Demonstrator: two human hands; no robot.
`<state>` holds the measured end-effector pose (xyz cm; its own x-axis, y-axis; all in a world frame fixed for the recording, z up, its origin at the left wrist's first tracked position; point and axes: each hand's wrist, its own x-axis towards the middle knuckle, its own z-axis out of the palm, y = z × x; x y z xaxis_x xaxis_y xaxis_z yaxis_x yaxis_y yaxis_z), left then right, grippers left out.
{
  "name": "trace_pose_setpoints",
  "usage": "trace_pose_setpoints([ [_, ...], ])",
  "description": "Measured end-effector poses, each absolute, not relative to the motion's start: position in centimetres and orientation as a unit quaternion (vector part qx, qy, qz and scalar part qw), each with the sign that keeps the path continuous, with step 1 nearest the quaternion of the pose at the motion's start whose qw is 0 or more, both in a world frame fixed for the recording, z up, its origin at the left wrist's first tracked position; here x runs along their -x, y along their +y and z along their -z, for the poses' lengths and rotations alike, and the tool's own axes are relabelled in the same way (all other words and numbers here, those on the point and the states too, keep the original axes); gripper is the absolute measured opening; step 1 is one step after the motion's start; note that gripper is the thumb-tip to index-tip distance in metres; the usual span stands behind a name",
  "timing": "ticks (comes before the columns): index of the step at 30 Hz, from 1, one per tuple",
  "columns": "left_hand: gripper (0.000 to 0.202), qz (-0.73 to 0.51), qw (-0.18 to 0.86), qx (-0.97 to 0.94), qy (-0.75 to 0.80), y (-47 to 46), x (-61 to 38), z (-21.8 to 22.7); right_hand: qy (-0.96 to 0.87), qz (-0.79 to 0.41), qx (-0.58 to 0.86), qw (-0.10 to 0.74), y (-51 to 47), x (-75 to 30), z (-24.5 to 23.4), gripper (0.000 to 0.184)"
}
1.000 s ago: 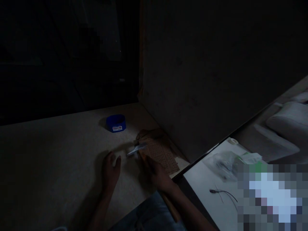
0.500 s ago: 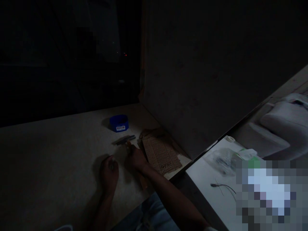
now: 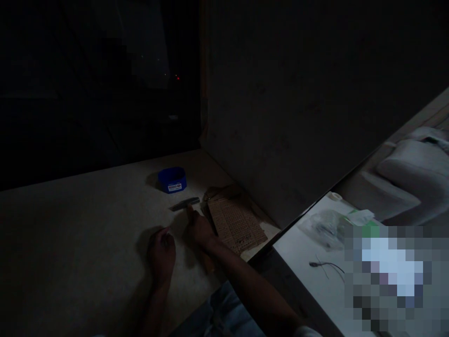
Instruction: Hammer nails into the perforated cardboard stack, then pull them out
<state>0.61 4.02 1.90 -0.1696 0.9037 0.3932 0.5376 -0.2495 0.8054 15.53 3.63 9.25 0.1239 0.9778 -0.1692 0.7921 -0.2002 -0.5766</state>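
In the head view my right hand is wrapped round the wooden handle of a hammer, close below its metal head. The head lies low at the tabletop, and the handle's end shows beneath my wrist. To the left, my left hand rests on the table with its fingers curled in. Whether something small is inside them is too dark to make out. Beyond the hammer stands a blue open container with a white label. Right of my right hand lies a brown printed sheet, partly covered by my forearm.
A dark wall panel rises along the table's right side. Past it, a white surface carries a clear plastic bag, a cable and a roll of tape. The pale tabletop stretches left.
The view has shifted slightly. The hammer's head has turned a little and sits slightly further right. My left hand stays curled in nearly the same place.
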Motion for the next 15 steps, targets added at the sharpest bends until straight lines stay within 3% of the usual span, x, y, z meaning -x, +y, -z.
trace_pose_setpoints([
  [15,0.029,-0.481,0.171,-0.641,0.573,3.93,-0.92,-2.21,-0.656,-0.197,0.724,0.082,3.66,-15.39,-8.99,0.029],
])
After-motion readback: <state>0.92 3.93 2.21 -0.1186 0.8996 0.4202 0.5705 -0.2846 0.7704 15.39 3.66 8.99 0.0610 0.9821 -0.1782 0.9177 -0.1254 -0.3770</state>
